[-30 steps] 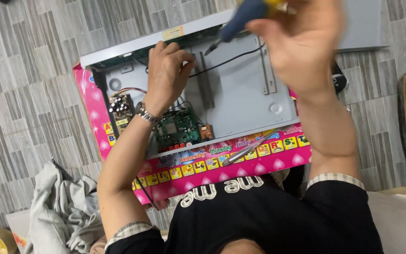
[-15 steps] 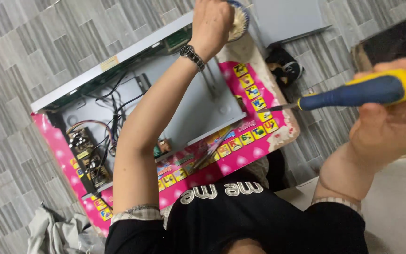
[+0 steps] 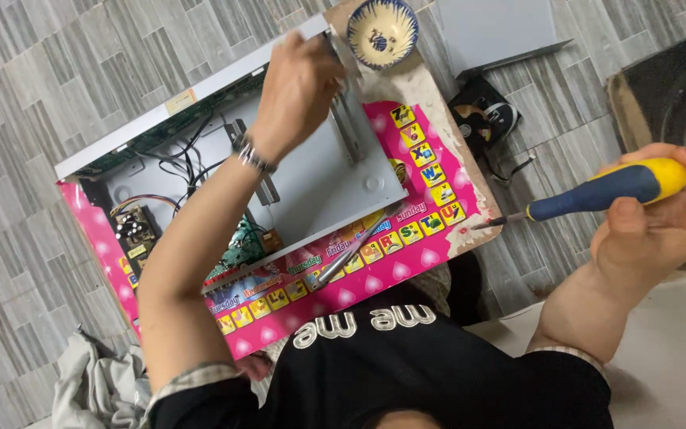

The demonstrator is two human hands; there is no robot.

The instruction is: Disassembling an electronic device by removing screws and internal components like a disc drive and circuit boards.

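While right hand (image 3: 660, 214) grips screwdriver (image 3: 597, 189), left hand (image 3: 299, 87) near bowl (image 3: 382, 32).

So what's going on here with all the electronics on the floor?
A person sits over an opened metal device chassis resting on a pink board, circuit boards and wires exposed. The right hand holds a yellow and blue screwdriver off to the side, away from the chassis. The left hand reaches toward a small patterned bowl at the board's far corner. Another tool lies on the board.
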